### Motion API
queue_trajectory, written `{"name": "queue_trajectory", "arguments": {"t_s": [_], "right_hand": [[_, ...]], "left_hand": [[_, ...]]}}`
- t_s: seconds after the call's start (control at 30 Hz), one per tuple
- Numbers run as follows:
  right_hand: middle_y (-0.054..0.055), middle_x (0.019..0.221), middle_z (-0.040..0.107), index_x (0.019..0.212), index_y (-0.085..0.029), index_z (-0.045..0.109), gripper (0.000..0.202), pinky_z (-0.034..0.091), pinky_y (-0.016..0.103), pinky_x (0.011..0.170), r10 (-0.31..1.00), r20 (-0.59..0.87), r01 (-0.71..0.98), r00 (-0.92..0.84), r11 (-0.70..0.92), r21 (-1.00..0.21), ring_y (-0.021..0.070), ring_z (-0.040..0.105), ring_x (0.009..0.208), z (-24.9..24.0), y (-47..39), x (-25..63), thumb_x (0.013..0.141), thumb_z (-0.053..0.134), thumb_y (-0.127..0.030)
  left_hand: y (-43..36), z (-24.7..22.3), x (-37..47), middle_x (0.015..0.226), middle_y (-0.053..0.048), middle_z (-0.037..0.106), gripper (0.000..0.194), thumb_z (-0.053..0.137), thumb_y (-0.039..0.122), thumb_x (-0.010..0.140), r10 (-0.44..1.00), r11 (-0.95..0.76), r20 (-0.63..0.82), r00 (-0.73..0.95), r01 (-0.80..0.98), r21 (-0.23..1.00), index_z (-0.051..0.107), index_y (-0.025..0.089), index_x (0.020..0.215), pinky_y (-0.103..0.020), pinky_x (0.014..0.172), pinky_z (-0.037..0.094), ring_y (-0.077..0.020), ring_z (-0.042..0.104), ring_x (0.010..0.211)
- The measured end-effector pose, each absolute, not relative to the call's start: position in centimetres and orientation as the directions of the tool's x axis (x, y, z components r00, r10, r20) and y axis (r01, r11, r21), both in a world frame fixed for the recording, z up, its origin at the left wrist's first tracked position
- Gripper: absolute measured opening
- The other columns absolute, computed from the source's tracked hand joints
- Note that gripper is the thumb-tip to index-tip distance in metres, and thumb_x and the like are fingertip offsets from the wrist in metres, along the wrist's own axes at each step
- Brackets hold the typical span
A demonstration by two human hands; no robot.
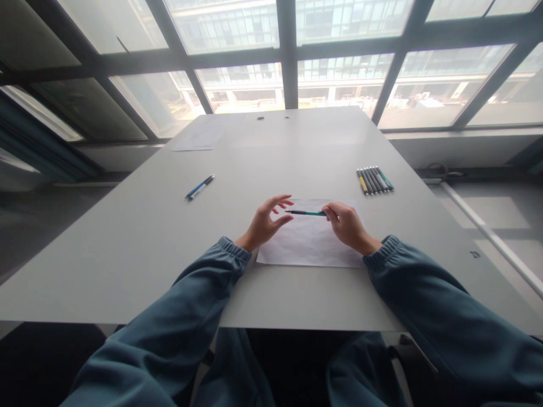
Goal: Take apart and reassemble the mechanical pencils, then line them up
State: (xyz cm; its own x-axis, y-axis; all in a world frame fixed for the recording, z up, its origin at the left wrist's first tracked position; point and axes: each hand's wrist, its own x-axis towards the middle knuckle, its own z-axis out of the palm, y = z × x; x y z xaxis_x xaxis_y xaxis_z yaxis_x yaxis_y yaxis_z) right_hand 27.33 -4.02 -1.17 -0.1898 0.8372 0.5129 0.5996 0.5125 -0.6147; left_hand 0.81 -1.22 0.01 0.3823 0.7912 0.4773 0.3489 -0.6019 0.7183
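Note:
My right hand (345, 223) pinches the rear end of a dark pen with a green barrel (306, 213), held level with its tip pointing left. Close to that tip is my left hand (265, 220), thumb and fingers spread apart with nothing between them. Beneath both hands lies a sheet of white paper (311, 246) on the table. Whether the sheet bears any writing is too faint to tell.
On the white table (139, 243), two pens, one blue (197, 189), lie to the left. Several pens in a row (375, 181) lie at the right. Another paper sheet (197, 138) rests at the far left corner. Windows stand behind.

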Motion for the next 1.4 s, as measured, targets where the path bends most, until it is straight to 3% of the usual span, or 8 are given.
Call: {"name": "queue_trajectory", "arguments": {"t_s": [0.1, 0.17, 0.3, 0.53, 1.07, 1.4], "right_hand": [[0.003, 0.07, 0.06, 0.074, -0.021, 0.057, 0.033, 0.041, 0.031, 0.071, 0.837, 0.512, 0.599, -0.191, 0.513, -0.615, 0.0188, 0.056, 0.069, -1.1, -4.1, 27.3, 0.103, 0.045, -0.033], [0.003, 0.07, 0.06, 0.074, -0.021, 0.057, 0.033, 0.041, 0.031, 0.071, 0.836, 0.515, 0.597, -0.191, 0.515, -0.615, 0.0188, 0.056, 0.069, -1.0, -4.1, 27.3, 0.103, 0.045, -0.033], [0.003, 0.07, 0.06, 0.074, -0.021, 0.057, 0.034, 0.041, 0.031, 0.07, 0.833, 0.517, 0.599, -0.197, 0.519, -0.609, 0.0189, 0.056, 0.068, -0.9, -4.2, 27.2, 0.103, 0.045, -0.033], [0.004, 0.072, 0.062, 0.076, -0.022, 0.059, 0.034, 0.043, 0.032, 0.071, 0.83, 0.519, 0.598, -0.205, 0.525, -0.605, 0.0195, 0.057, 0.07, -1.1, -4.1, 27.3, 0.103, 0.044, -0.034], [0.003, 0.07, 0.061, 0.075, -0.021, 0.059, 0.032, 0.042, 0.031, 0.071, 0.829, 0.52, 0.598, -0.209, 0.528, -0.603, 0.0194, 0.057, 0.07, -1.1, -4.1, 27.3, 0.103, 0.046, -0.032], [0.004, 0.071, 0.061, 0.075, -0.022, 0.058, 0.035, 0.042, 0.032, 0.07, 0.832, 0.516, 0.602, -0.204, 0.523, -0.604, 0.0197, 0.056, 0.069, -0.6, -4.2, 27.2, 0.103, 0.044, -0.036]], "left_hand": [[-1.1, -0.1, 0.7, 0.103, -0.009, 0.075, 0.041, 0.048, 0.051, 0.102, 0.822, -0.565, 0.461, 0.334, 0.372, 0.737, 0.067, 0.02, 0.118, -0.033, 0.085, 0.052, -0.0198, 0.07, 0.095], [-1.0, -0.3, 0.7, 0.097, -0.008, 0.076, 0.048, 0.039, 0.053, 0.104, 0.833, -0.551, 0.459, 0.309, 0.388, 0.739, 0.072, 0.018, 0.102, -0.035, 0.089, 0.051, -0.0205, 0.07, 0.093], [-0.9, -0.6, 0.6, 0.086, -0.007, 0.076, 0.058, 0.038, 0.058, 0.103, 0.853, -0.52, 0.427, 0.299, 0.424, 0.741, 0.074, 0.018, 0.084, -0.035, 0.088, 0.051, -0.0212, 0.07, 0.088], [-1.3, 0.0, 0.7, 0.06, -0.004, 0.068, 0.07, 0.038, 0.067, 0.099, 0.883, -0.458, 0.323, 0.341, 0.474, 0.752, 0.069, 0.018, 0.059, -0.029, 0.072, 0.049, -0.017, 0.065, 0.063], [-1.3, 0.3, 0.8, 0.075, -0.005, 0.073, 0.047, 0.053, 0.053, 0.099, 0.813, -0.572, 0.424, 0.4, 0.408, 0.711, 0.071, 0.019, 0.071, -0.034, 0.087, 0.05, -0.0201, 0.067, 0.08], [-1.5, 0.4, 1.0, 0.092, -0.008, 0.075, 0.024, 0.069, 0.043, 0.092, 0.788, -0.616, 0.518, 0.334, 0.395, 0.682, 0.077, 0.021, 0.096, -0.037, 0.086, 0.054, -0.0213, 0.067, 0.09]]}}
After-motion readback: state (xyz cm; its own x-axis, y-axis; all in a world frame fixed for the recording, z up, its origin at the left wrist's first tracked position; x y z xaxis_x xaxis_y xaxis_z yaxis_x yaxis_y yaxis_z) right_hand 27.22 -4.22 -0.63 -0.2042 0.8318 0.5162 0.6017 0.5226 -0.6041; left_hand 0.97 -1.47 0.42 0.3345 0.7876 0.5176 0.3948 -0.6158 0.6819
